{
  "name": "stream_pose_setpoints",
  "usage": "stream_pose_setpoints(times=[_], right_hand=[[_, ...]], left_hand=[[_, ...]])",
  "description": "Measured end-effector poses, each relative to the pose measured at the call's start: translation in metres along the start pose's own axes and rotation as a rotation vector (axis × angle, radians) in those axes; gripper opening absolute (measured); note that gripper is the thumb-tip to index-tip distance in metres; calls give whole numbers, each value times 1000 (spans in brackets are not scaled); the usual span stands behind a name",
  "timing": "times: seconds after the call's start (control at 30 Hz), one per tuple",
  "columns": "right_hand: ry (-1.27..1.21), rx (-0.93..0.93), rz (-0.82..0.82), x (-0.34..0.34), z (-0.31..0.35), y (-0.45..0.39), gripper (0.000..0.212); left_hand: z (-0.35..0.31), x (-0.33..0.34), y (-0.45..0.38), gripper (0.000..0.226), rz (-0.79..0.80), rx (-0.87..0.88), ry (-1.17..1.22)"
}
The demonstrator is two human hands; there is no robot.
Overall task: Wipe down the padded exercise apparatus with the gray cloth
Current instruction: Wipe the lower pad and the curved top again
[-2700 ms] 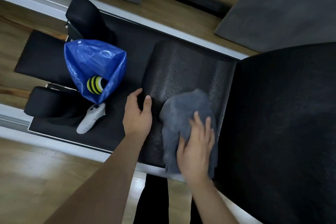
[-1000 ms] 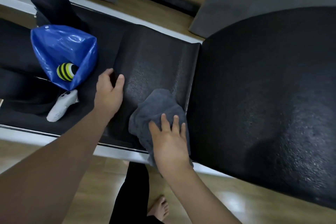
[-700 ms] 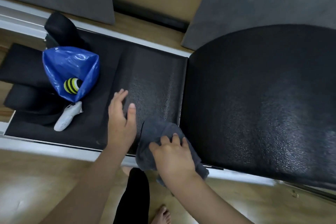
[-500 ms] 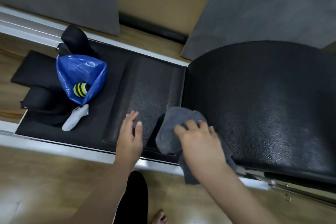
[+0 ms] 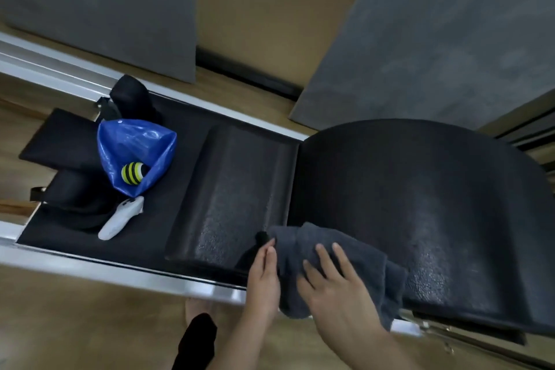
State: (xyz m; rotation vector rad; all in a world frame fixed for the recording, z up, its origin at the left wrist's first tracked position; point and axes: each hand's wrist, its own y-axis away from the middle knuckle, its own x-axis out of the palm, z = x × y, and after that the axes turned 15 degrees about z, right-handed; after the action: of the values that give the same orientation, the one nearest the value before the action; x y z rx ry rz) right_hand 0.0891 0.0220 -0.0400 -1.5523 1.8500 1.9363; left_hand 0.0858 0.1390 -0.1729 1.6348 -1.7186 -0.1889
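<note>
In the head view, the gray cloth (image 5: 339,267) lies bunched on the near edge of the padded exercise apparatus (image 5: 420,207), just where the flat black pad (image 5: 234,189) meets the big arched pad that rises toward 3 o'clock. The right hand (image 5: 336,285) lies flat on top of the cloth with its fingers (image 5: 322,255) straight and spread, so this grip is not clamped; it only presses the cloth down. The left hand (image 5: 264,273) is just beside it, at 9 o'clock from the cloth, fingers straight and together, touching the cloth's left border (I cannot tell if it also rests on the pad beneath). The relation that matters for the next stroke, as I judge it: the large unwiped curve of the arched pad lies from the right hand toward 1 and 2 o'clock, its long axis running away from the person, and the right hand is clearly the nearer one to it. A blue bag (image 5: 135,153) and a white controller (image 5: 120,222) sit well apart, toward 9 o'clock.
</note>
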Motion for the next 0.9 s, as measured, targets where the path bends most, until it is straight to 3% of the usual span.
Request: stream_pose_setpoints(times=[0.07, 0.13, 0.3, 0.4, 0.5, 0.67, 0.77, 0.9], right_hand=[[6, -2, -4, -8, -18, -17, 23], [-17, 66, 18, -33, -43, -46, 22], [-13, 320, -10, -103, -128, -142, 42], [-31, 380, 100, -129, -147, -168, 54], [49, 310, 144, -121, -126, -150, 61], [7, 48, 231, -58, -51, -65, 33], [26, -69, 224, -27, -34, -17, 34], [-150, -86, 114, -36, -77, -10, 34]], left_hand=[[4, 2, -6, 35, -27, -30, 75], [-3, 4, -12, 44, -40, -54, 29], [-20, 13, -22, 46, 107, -68, -201], [-24, 20, -34, 37, 151, -108, -222], [-37, 27, -46, 32, 67, -124, 82], [-54, 21, -70, 34, -63, -212, 436], [-57, 18, -74, 43, -59, -200, 371], [-63, 39, -78, 40, -31, -112, 139]])
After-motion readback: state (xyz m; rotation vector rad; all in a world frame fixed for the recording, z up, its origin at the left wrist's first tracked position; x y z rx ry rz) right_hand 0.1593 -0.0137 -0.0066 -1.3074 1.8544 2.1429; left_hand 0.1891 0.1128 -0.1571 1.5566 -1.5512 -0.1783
